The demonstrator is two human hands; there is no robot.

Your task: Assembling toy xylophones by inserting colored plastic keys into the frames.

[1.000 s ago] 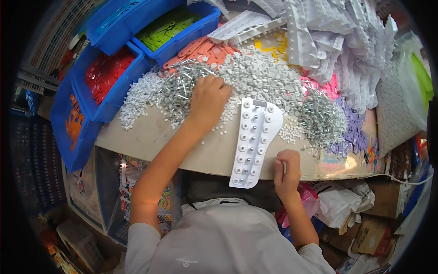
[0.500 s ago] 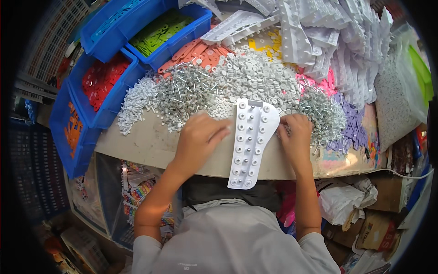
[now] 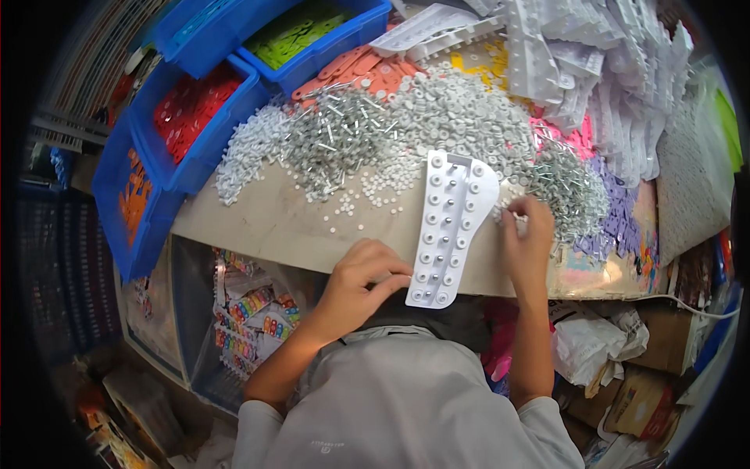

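Observation:
A white plastic tray (image 3: pixel 457 211) with two rows of round sockets lies on the beige table (image 3: pixel 273 227), its near end overhanging the front edge. My left hand (image 3: pixel 361 277) rests at the table's front edge, fingers curled, fingertips touching the tray's lower left side. My right hand (image 3: pixel 527 238) is just right of the tray, fingers pinched at the edge of a heap of small metal pins (image 3: pixel 570 187). Whether it holds a pin is too small to tell. Behind the tray lies a big pile of white round caps (image 3: pixel 461 109) and more metal pins (image 3: pixel 336 137).
Blue bins hold red pieces (image 3: pixel 187 109), green pieces (image 3: pixel 301 31) and orange pieces (image 3: pixel 133 195) at the back left. Stacked white trays (image 3: pixel 562 55) fill the back right. Orange, yellow, pink and purple parts lie under the piles. Cardboard boxes and bags (image 3: pixel 609 344) sit below right.
My left hand has drawn back from the cap pile to the table's front edge beside the tray. My right hand rose from the front edge to the pin heap at the tray's right.

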